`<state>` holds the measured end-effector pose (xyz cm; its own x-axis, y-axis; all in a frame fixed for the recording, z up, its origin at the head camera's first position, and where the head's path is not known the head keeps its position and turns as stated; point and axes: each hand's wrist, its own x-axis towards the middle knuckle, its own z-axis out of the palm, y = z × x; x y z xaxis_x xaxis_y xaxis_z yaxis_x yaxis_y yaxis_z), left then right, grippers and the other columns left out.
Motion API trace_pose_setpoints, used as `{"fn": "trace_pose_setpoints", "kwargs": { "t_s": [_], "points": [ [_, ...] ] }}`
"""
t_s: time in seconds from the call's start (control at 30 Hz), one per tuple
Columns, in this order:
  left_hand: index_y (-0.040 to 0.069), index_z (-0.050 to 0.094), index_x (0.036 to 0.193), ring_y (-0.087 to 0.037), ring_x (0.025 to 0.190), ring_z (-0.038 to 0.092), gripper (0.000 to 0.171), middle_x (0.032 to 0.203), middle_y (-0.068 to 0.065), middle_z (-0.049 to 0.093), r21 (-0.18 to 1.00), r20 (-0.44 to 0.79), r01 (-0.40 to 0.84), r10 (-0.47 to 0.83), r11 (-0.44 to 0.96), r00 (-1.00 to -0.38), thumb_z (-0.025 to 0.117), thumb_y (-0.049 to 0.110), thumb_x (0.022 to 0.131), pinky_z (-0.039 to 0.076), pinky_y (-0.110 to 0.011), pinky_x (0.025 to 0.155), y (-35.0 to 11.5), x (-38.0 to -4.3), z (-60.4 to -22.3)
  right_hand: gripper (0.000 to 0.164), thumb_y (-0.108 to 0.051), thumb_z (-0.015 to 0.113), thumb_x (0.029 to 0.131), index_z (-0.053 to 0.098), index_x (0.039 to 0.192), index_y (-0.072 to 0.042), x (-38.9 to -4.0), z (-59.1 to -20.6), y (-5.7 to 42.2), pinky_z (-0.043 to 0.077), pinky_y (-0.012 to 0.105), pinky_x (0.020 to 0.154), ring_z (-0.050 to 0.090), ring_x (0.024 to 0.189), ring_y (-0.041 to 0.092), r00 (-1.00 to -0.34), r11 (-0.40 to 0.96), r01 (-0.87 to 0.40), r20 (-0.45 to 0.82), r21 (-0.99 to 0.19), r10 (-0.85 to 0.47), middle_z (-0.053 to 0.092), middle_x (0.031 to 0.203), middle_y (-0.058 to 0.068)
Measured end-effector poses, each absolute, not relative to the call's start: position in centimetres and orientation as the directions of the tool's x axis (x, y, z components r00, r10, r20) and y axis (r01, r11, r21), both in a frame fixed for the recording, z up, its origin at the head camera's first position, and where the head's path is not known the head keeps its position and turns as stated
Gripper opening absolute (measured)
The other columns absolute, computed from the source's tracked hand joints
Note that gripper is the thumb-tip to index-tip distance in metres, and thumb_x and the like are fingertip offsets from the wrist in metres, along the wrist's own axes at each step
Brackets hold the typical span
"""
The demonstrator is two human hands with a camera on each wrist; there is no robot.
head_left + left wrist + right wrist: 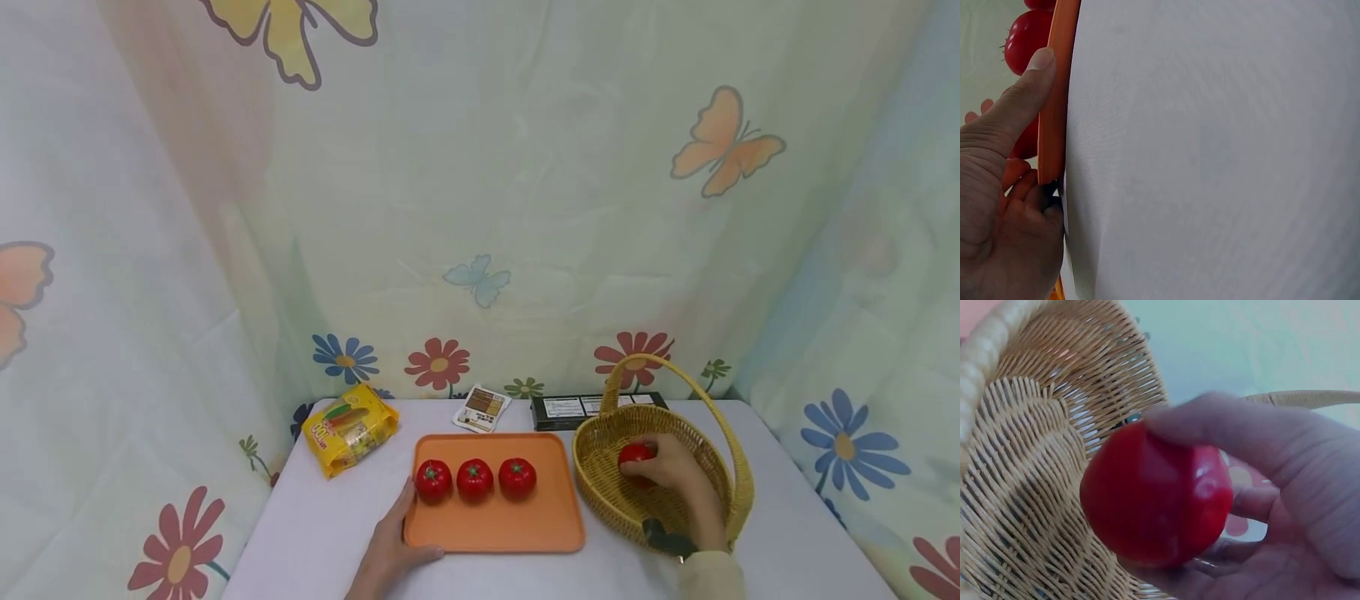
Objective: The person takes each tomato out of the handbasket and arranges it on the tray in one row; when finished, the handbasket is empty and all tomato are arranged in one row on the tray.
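In the head view an orange tray (pixel 517 529) lies on the table, bearing three red tomatoes with green tops in a row: a left tomato (pixel 433 481), a middle tomato (pixel 475 480) and a right tomato (pixel 517 478). My left hand (pixel 393 537) holds the tray's near left corner, thumb against the front edge and fingers along the left side. Inside the yellow wicker basket (pixel 600 496), my right hand (pixel 673 467) grips another tomato (pixel 1154 497) between thumb and fingers. The right wrist view shows that tomato above the woven basket floor.
A yellow snack bag (pixel 350 429) lies beyond the tray to the left. Behind the tray is a small white and brown packet (pixel 482 408). A black box (pixel 562 408) lies behind the basket, whose tall handle (pixel 738 450) arches over the right side. Patterned curtains surround the table.
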<state>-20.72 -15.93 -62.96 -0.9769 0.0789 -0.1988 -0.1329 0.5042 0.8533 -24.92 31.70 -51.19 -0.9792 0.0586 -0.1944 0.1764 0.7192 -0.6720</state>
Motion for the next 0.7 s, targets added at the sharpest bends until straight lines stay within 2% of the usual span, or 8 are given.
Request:
{"fn": "trace_pose_setpoints", "kwargs": {
  "t_s": [0.23,0.43,0.57,0.7],
  "points": [
    [0.008,0.025,0.172,-0.049,0.161,0.024,0.137,0.176,-0.018,0.028,0.855,-0.186,-0.117,0.088,0.505,-0.979,0.103,0.043,0.065,0.029,-0.068,0.128,-16.0,-20.8,-63.0,0.068,-0.036,0.088,0.091,0.058,0.132,0.009,-24.2,-50.9,31.1,0.066,0.05,0.088,0.062,0.106,0.042,-0.986,0.697,0.158,-0.143,-0.699,0.081,0.063,0.122,0.033],
    [0.008,0.025,0.172,-0.049,0.161,0.024,0.138,0.176,-0.018,0.027,0.86,-0.175,-0.101,0.102,0.501,-0.979,0.103,0.044,0.065,0.028,-0.068,0.128,-16.1,-20.7,-63.3,0.079,-0.047,0.087,0.09,0.057,0.141,0.005,-23.4,-50.1,30.0,0.066,0.05,0.091,0.058,0.116,0.046,-0.985,0.634,0.175,-0.132,-0.754,0.114,0.06,0.133,0.033],
    [0.008,0.025,0.172,-0.048,0.161,0.024,0.137,0.177,-0.017,0.026,0.862,-0.168,-0.096,0.102,0.497,-0.981,0.103,0.043,0.065,0.028,-0.068,0.128,-16.1,-20.6,-63.1,0.074,-0.04,0.085,0.094,0.057,0.146,0.004,-22.9,-49.6,29.0,0.066,0.052,0.093,0.055,0.122,0.05,-0.987,0.591,0.161,-0.111,-0.791,0.12,0.058,0.139,0.035],
    [0.008,0.025,0.172,-0.048,0.161,0.023,0.136,0.177,-0.017,0.025,0.86,-0.159,-0.087,0.103,0.503,-0.982,0.103,0.042,0.066,0.028,-0.066,0.129,-16.0,-20.5,-62.7,0.062,-0.028,0.083,0.096,0.058,0.142,0.006,-22.5,-49.2,27.9,0.067,0.048,0.091,0.059,0.121,0.049,-0.993,0.53,0.107,-0.065,-0.841,0.096,0.061,0.136,0.034]
  ]
}}
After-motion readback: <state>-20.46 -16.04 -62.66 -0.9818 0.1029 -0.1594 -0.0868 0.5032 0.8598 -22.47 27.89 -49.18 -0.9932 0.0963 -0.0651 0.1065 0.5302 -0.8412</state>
